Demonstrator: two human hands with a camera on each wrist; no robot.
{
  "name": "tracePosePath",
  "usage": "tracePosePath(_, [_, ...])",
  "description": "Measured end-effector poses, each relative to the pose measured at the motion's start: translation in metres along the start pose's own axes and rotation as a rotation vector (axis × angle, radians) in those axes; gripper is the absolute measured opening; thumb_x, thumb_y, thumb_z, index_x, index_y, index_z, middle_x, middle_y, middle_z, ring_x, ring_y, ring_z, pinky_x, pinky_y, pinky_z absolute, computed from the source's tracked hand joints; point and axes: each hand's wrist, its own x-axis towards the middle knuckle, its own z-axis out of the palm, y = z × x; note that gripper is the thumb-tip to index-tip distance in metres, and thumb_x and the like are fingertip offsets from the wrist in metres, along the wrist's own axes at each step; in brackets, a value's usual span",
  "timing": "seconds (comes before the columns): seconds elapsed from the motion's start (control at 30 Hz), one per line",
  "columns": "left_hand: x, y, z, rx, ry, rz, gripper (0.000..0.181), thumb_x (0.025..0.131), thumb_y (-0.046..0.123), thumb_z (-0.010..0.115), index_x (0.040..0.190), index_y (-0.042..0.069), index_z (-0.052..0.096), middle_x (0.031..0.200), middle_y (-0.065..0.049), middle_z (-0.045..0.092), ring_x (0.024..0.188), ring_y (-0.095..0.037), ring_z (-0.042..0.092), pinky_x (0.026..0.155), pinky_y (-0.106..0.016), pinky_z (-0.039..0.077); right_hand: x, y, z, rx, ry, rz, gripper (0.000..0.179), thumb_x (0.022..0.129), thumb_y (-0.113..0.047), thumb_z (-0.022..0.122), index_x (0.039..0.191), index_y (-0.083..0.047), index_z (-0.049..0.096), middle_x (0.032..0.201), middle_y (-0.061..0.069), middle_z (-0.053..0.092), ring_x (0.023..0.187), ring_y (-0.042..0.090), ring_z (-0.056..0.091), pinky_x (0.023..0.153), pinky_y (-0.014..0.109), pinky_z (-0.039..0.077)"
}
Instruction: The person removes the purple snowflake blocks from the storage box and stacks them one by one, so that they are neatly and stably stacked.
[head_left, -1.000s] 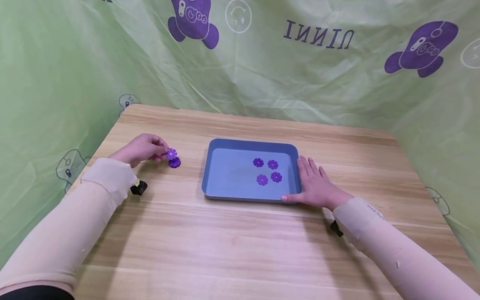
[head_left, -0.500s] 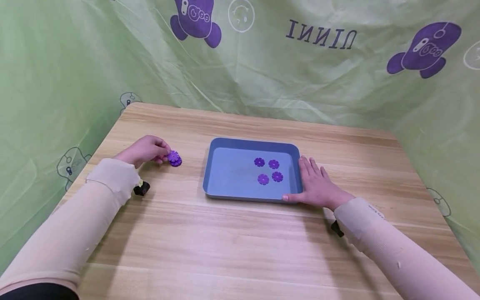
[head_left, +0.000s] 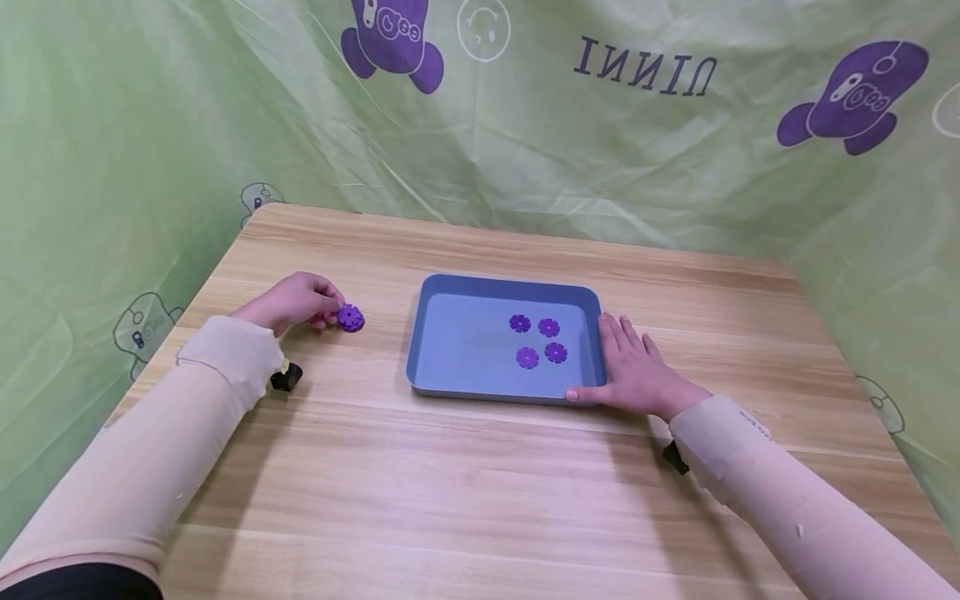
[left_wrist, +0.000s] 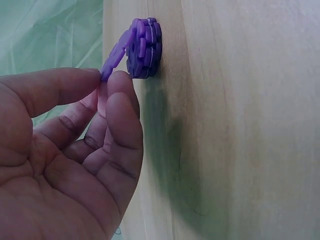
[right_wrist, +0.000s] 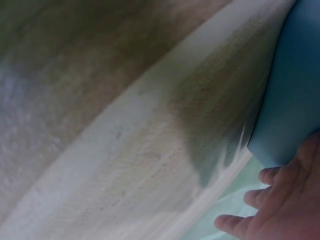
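My left hand [head_left: 296,300] pinches a purple notched plastic disc [left_wrist: 115,57] between thumb and fingers, at the left side of the table. The disc is tilted, its far edge meeting the top of a short stack of matching purple discs [left_wrist: 148,55] on the wood. In the middle lies a shallow blue tray [head_left: 457,342], with several purple discs [head_left: 527,358] flat in its right half. At the tray's right end rests my right hand [head_left: 633,371], fingers spread along the outer wall and thumb over the near rim. In the right wrist view its fingers [right_wrist: 235,225] show beside the tray wall.
Under everything is a light wood table [head_left: 465,492]. Green printed cloth [head_left: 480,150] hangs behind it and along both sides. A small black wrist camera [head_left: 287,377] sits below the left cuff, and another black camera [head_left: 676,457] below the right.
The held disc has come down from above the stack onto its top, moving slightly right with my left hand. My right hand and the tray stay put.
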Motion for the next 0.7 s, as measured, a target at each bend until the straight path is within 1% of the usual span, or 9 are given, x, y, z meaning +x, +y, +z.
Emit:
tracePosePath(0.17, [0.0007, 0.0006, -0.0001, 0.011, -0.008, -0.011, 0.019, 0.105, 0.005, 0.051, 0.111, -0.012, 0.059, 0.084, -0.006, 0.062, 0.075, -0.016, 0.057, 0.066, -0.026, 0.053, 0.0, -0.0003, 0.0002, 0.004, -0.004, 0.004, 0.134, 0.083, -0.075, 0.068, 0.158, 0.013, 0.0, 0.166, 0.032, 0.001, 0.152, 0.053, -0.001, 0.117, 0.071, 0.004])
tracePosePath(0.3, [-0.0004, 0.002, 0.0003, 0.004, -0.021, -0.025, 0.019, 0.106, 0.009, 0.05, 0.104, -0.008, 0.058, 0.08, -0.004, 0.06, 0.074, -0.015, 0.056, 0.066, -0.025, 0.052, 0.0006, 0.0003, 0.0006, 0.007, -0.007, 0.007, 0.134, 0.082, -0.075, 0.068, 0.158, 0.013, 0.0, 0.166, 0.032, 0.001, 0.152, 0.053, 0.0, 0.117, 0.071, 0.004])
tracePosePath(0.47, [-0.0014, 0.002, -0.0005, 0.002, -0.04, -0.025, 0.024, 0.108, 0.01, 0.046, 0.109, -0.01, 0.058, 0.082, -0.004, 0.06, 0.074, -0.014, 0.056, 0.065, -0.025, 0.051, 0.001, 0.0004, 0.0007, 0.008, -0.006, 0.005, 0.134, 0.082, -0.075, 0.068, 0.158, 0.013, 0.0, 0.166, 0.032, 0.001, 0.151, 0.053, 0.0, 0.117, 0.072, 0.005])
tracePosePath(0.7, [-0.0013, 0.005, -0.0007, 0.037, -0.012, -0.023, 0.024, 0.108, 0.011, 0.046, 0.105, -0.008, 0.059, 0.08, -0.005, 0.061, 0.072, -0.016, 0.057, 0.065, -0.027, 0.051, 0.0003, -0.0002, 0.0, 0.011, -0.005, 0.003, 0.134, 0.082, -0.074, 0.069, 0.158, 0.013, 0.001, 0.166, 0.033, 0.002, 0.151, 0.054, 0.001, 0.116, 0.073, 0.005])
